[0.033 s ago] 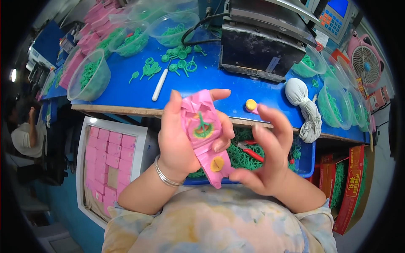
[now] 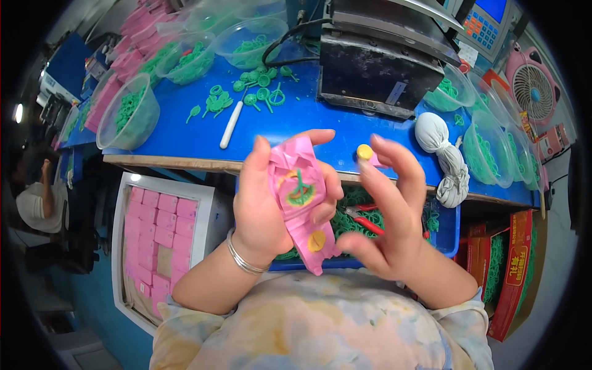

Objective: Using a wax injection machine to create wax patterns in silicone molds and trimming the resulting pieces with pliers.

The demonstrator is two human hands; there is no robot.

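My left hand [image 2: 259, 203] is closed around a soft pink mould [image 2: 296, 222], which lies open along its palm and fingers. A green leaf-like or ring-like piece with a stem [image 2: 301, 190] rests in the mould's upper part, and a round yellow inset [image 2: 316, 240] shows lower down. My right hand [image 2: 394, 228] is open, fingers curved and apart, its thumb close to the mould's lower right edge. Just beyond its fingertips, a small pink piece with a yellow round top [image 2: 365, 152] sits on the blue table.
Red-handled pliers [image 2: 367, 221] lie among green pieces in a blue bin [image 2: 453, 231]. A white-handled tool [image 2: 232, 125], loose green pieces [image 2: 262, 92], a black machine [image 2: 376, 74], a grey cloth bundle [image 2: 441, 151] and clear bowls [image 2: 132, 117] occupy the table. Pink blocks fill a white-framed box [image 2: 206, 203].
The fingers of my right hand have shifted slightly up and to the left. The mould has turned a little in my left hand, which keeps its hold.
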